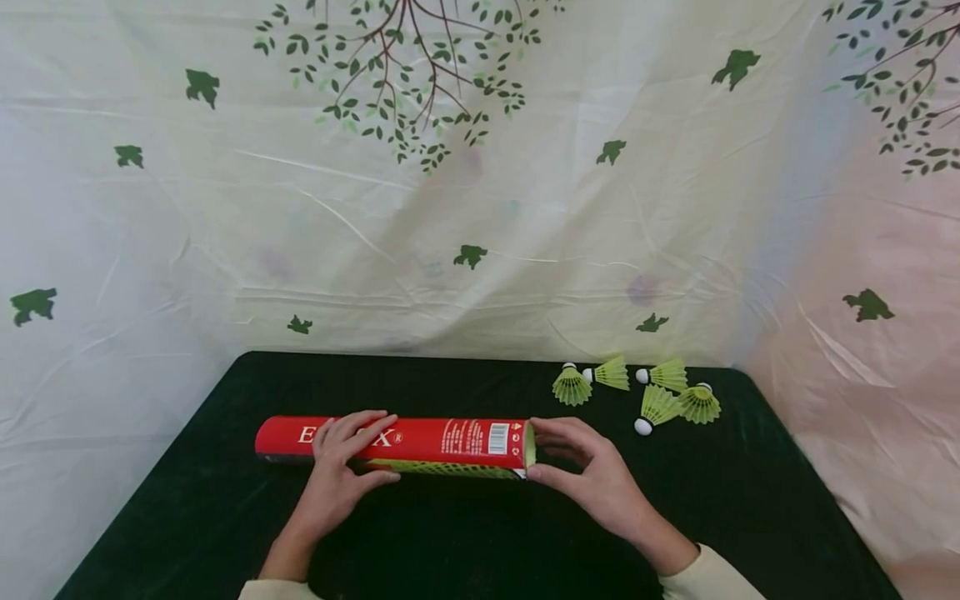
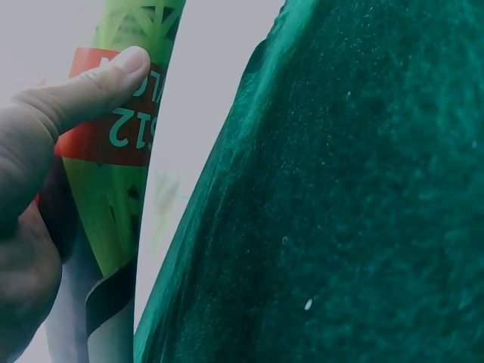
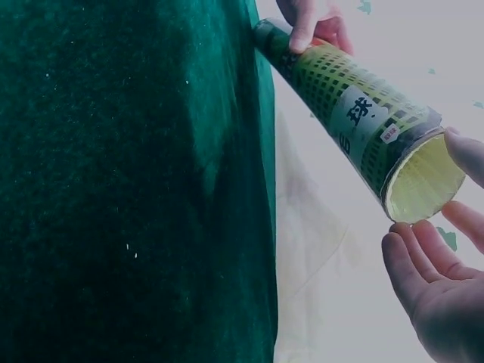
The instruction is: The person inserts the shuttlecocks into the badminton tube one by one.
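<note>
Works at a dark green surface (image 1: 465, 542) with rounded far corners at left and right, its far edge running along a pale cloth wall (image 1: 360, 250) printed with green bird-like shapes and leafy branches. Leaves room for moving to the left of the tube, on the near side between the forearms, and along the strip toward the far edge; narrows at far right because of five yellow-green shuttlecocks (image 1: 658, 406) with white heads, grouped near that edge.

Has a red tube (image 1: 427, 437) lengthwise from left to right across the middle, nearer than the shuttlecocks and to the left of them. Grips it left of its middle with the left hand (image 1: 341, 467), clamped on it with fingers over the top and thumb on the near side. Holds the rim of the right end with the right hand (image 1: 592, 471), thumb and fingertips apart from one another and curved about opposite sides. Cannot tell whether lifted or resting along its whole length.

Shows white lettering on red, partly hidden by the left hand, then fine print and a barcode (image 1: 498, 438) toward the right end. Bears a yellow-green lattice and dark characters on the near side; reveals a yellow-green inside at the mouth (image 3: 423, 185).
</note>
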Demonstrator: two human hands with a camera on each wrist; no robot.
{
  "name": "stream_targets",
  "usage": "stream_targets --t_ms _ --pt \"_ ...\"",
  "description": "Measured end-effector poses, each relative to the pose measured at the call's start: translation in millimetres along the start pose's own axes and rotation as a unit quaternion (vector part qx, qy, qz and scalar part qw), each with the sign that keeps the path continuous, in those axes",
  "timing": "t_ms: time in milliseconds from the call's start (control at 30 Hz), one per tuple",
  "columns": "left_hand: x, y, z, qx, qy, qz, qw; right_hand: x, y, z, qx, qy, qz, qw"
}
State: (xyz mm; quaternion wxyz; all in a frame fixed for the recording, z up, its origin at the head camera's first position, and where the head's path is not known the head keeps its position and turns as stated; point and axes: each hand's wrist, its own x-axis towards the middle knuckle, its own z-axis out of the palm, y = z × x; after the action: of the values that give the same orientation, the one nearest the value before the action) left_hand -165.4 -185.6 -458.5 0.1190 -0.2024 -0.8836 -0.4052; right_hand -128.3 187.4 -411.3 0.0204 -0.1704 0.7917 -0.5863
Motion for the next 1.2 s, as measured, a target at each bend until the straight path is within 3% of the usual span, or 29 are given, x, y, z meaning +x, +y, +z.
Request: stream_targets --t_ms 300,500,667,867,1033,1200 --pt "-1.2 0.0 0.3 -0.001 -0.001 0.004 1.0 -0.9 3.7 -7.3 -0.019 -0.006 -0.006 0.9998" --pt "-0.9 0.9 -1.1 -0.003 0.001 0.002 1.0 -3.2 19.1 -30.5 -0.047 0.04 -0.025 0.9977" --pt "-1.1 2.1 -1.7 -0.001 0.0 0.003 1.0 -8.7 36.5 -61.9 -0.091 0.094 0.005 0.9914" --pt "-0.6 3.2 -2.3 -0.002 0.0 0.002 1.0 -15.8 57.7 -110.7 -0.151 0.174 0.047 0.9721" --pt "-0.6 2.6 -1.8 -0.003 -0.001 0.002 1.0 -22.1 80.9 -153.9 -0.16 0.217 0.085 0.9592" --pt "-0.7 2.0 -1.3 -0.005 0.0 0.005 1.0 -26.7 101.8 -183.0 -0.162 0.24 0.132 0.948"
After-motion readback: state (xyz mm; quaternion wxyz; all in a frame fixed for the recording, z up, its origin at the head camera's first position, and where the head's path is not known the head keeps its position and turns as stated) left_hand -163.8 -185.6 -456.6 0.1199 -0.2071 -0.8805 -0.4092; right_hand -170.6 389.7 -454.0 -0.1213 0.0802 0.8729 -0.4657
